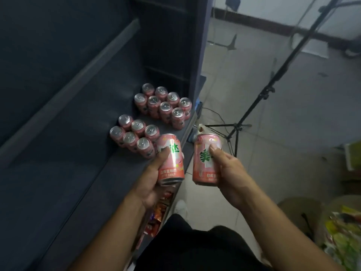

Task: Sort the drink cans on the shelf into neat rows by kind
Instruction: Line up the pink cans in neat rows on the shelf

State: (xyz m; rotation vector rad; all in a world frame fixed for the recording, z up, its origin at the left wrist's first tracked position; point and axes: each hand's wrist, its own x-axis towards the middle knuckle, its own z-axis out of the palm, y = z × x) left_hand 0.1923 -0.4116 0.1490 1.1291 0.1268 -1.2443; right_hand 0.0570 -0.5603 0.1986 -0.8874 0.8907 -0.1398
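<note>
Two pink cans held up: left hand (150, 184) grips left can (173, 167), right hand (228, 178) grips right can (203, 171); both partly hidden under thumbs (165, 153)

Dark blue-grey shelf (68, 173) fills 7 to 11 o'clock, with its upright side panel at 12. Pale grey tiled floor (283, 118) runs from 1 to 5 o'clock, scuffed, in dim even light. White wall (263, 4) with dark skirting (254, 21) at 1 o'clock. Black tripod stand (266, 92) slants across 2 o'clock, thin cable (218, 114) by its feet. Bright packets (343, 231) at 4 o'clock; snack wrappers (162, 208) on a lower level at 6.
</note>
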